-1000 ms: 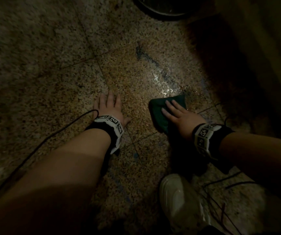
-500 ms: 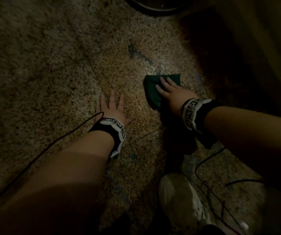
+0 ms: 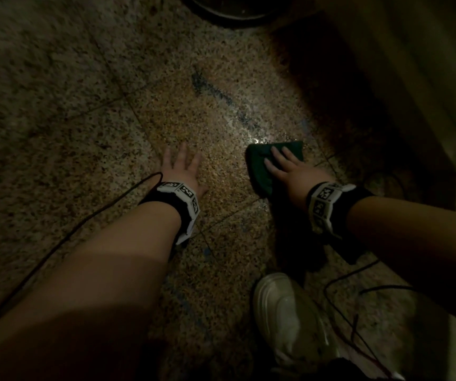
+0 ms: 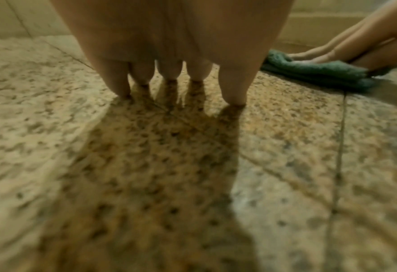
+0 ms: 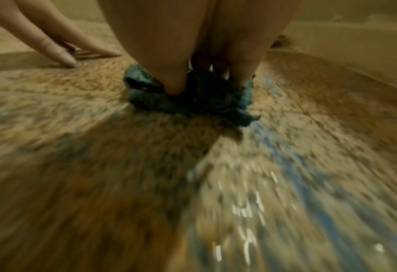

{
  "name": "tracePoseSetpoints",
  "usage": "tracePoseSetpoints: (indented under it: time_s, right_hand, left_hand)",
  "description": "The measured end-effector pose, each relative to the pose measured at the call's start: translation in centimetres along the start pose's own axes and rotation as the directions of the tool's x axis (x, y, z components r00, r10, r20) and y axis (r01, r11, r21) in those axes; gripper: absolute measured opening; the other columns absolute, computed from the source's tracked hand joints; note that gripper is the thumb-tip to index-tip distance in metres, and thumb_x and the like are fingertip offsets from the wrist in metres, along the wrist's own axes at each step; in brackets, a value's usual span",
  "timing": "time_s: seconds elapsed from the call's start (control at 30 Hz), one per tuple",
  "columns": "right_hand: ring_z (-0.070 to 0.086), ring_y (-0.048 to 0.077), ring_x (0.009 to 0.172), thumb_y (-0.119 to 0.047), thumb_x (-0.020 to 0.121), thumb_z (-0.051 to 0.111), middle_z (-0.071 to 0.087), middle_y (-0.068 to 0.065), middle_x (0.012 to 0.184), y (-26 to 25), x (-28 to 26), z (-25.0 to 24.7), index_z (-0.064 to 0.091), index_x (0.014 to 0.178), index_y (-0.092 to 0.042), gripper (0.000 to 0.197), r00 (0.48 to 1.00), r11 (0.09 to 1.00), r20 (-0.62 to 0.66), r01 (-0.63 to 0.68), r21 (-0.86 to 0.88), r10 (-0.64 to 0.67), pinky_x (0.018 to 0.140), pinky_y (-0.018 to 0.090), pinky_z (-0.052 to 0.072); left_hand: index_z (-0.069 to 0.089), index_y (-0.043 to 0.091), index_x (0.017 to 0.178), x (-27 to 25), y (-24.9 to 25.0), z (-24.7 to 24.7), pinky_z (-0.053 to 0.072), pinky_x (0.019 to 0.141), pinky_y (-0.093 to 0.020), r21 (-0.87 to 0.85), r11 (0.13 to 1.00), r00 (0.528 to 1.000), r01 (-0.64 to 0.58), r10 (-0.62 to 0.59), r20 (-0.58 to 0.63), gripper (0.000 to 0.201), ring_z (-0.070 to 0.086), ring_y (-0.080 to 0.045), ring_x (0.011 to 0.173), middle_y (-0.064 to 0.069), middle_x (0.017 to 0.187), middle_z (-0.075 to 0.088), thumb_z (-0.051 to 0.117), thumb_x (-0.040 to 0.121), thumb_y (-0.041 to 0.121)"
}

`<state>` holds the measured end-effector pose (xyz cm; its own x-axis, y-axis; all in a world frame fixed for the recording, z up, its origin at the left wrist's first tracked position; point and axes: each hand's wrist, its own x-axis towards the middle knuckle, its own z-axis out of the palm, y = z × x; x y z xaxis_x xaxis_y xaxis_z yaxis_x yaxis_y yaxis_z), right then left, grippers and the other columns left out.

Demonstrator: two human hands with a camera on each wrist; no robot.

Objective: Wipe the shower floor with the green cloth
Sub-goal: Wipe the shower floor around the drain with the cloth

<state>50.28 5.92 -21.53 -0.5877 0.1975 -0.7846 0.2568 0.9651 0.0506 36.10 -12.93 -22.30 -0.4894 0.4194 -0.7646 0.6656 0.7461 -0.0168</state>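
The green cloth lies bunched on the speckled stone shower floor. My right hand lies on top of it, straight fingers pressing it down; the right wrist view shows the fingertips sunk into the cloth. My left hand rests flat on bare floor to the cloth's left, fingers spread, holding nothing. In the left wrist view its fingers touch the tile, with the cloth and my right hand off to the right.
A wet shine and a dark bluish streak mark the floor beyond the cloth. A dark round object sits at the top edge. A wall base runs along the right. My white shoe and black cables lie near me.
My right hand pushed the cloth away across the tile, then drew it back toward me. The left hand has stayed planted on the floor.
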Motion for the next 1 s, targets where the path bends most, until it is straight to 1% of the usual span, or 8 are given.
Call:
tracePoseSetpoints:
  time_s: [0.07, 0.13, 0.33, 0.4, 0.53, 0.73, 0.87, 1.0]
  right_hand:
    - [-0.016, 0.021, 0.145, -0.012, 0.098, 0.039, -0.025, -0.002, 0.156, -0.2, 0.8, -0.8, -0.007, 0.151, -0.03, 0.073, 0.999, 0.999, -0.003, -0.035, 0.033, 0.035, 0.113, 0.047, 0.024]
    - [-0.016, 0.02, 0.145, -0.007, 0.098, 0.037, -0.025, -0.004, 0.156, -0.4, 2.1, -2.1, -0.008, 0.151, -0.032, 0.073, 0.996, 0.993, -0.02, -0.083, 0.088, 0.085, 0.109, 0.045, 0.029]
    - [-0.016, 0.02, 0.145, -0.008, 0.098, 0.038, -0.025, -0.005, 0.155, -0.1, 4.7, -4.3, -0.008, 0.15, -0.034, 0.074, 0.992, 0.985, -0.063, -0.095, 0.144, 0.105, 0.113, 0.046, 0.028]
    - [-0.016, 0.02, 0.145, -0.007, 0.098, 0.037, -0.025, -0.004, 0.156, 0.3, 4.3, -3.9, -0.007, 0.151, -0.033, 0.074, 0.995, 0.991, -0.055, -0.082, 0.108, 0.089, 0.113, 0.045, 0.028]
    - [-0.016, 0.023, 0.145, -0.014, 0.099, 0.038, -0.025, -0.001, 0.156, 1.3, 2.0, -1.2, -0.008, 0.151, -0.029, 0.071, 0.997, 0.997, -0.018, -0.068, 0.035, 0.069, 0.114, 0.048, 0.023]
    - [-0.017, 0.023, 0.145, -0.021, 0.1, 0.039, -0.026, -0.001, 0.155, 2.3, -0.1, 1.2, -0.009, 0.15, -0.03, 0.07, 0.998, 0.998, 0.002, -0.061, 0.031, 0.06, 0.112, 0.043, 0.03]
    - [-0.016, 0.023, 0.145, -0.022, 0.1, 0.04, -0.025, -0.001, 0.156, 2.6, 1.3, -0.8, -0.009, 0.151, -0.029, 0.071, 0.998, 0.997, -0.013, -0.058, 0.057, 0.059, 0.116, 0.044, 0.021]
    - [-0.015, 0.023, 0.145, -0.019, 0.1, 0.04, -0.024, -0.001, 0.156, 2.8, 4.0, -3.8, -0.007, 0.151, -0.03, 0.071, 0.994, 0.98, -0.02, -0.104, 0.17, 0.109, 0.117, 0.046, 0.017]
  left_hand:
    - [-0.018, 0.029, 0.148, -0.1, 0.5, -0.2, 0.007, 0.116, -0.045, 0.027, 0.999, 1.0, 0.021, -0.022, 0.019, 0.078, -0.014, -0.034, 0.143, 0.0, 0.154, -0.027, 0.033, 0.096, 0.057]
    - [-0.019, 0.028, 0.148, -0.2, 0.7, -0.3, 0.008, 0.116, -0.044, 0.043, 0.999, 0.999, 0.03, -0.032, 0.032, 0.078, -0.014, -0.035, 0.143, -0.001, 0.154, -0.027, 0.031, 0.096, 0.057]
    - [-0.013, 0.031, 0.149, -0.5, 0.0, -1.3, 0.009, 0.115, -0.047, 0.017, 1.0, 0.999, 0.011, -0.012, 0.052, 0.076, -0.012, -0.03, 0.144, 0.001, 0.156, -0.023, 0.035, 0.096, 0.055]
    - [-0.011, 0.029, 0.15, -0.6, -0.1, -1.5, 0.007, 0.116, -0.046, 0.018, 1.0, 1.0, -0.002, 0.001, 0.026, 0.073, -0.011, -0.029, 0.145, 0.0, 0.156, -0.021, 0.036, 0.098, 0.049]
    - [-0.01, 0.026, 0.151, 0.0, 0.0, -1.7, 0.005, 0.116, -0.044, 0.042, 0.999, 0.999, -0.024, 0.026, -0.048, 0.074, -0.01, -0.03, 0.145, -0.002, 0.157, -0.019, 0.038, 0.098, 0.046]
    - [-0.011, 0.024, 0.15, 0.4, 1.8, -2.5, 0.004, 0.117, -0.043, 0.076, 0.995, 0.995, -0.057, 0.062, -0.073, 0.072, -0.013, -0.029, 0.144, -0.002, 0.156, -0.022, 0.034, 0.099, 0.045]
    - [-0.012, 0.023, 0.15, 0.8, 3.1, -2.7, 0.005, 0.116, -0.043, 0.077, 0.995, 0.996, -0.06, 0.065, -0.059, 0.072, -0.013, -0.029, 0.144, -0.001, 0.156, -0.022, 0.034, 0.099, 0.045]
    - [-0.011, 0.023, 0.15, 1.0, 4.0, -2.9, 0.007, 0.116, -0.044, 0.077, 0.995, 0.997, -0.063, 0.065, -0.034, 0.073, -0.012, -0.029, 0.145, -0.002, 0.156, -0.022, 0.036, 0.099, 0.045]
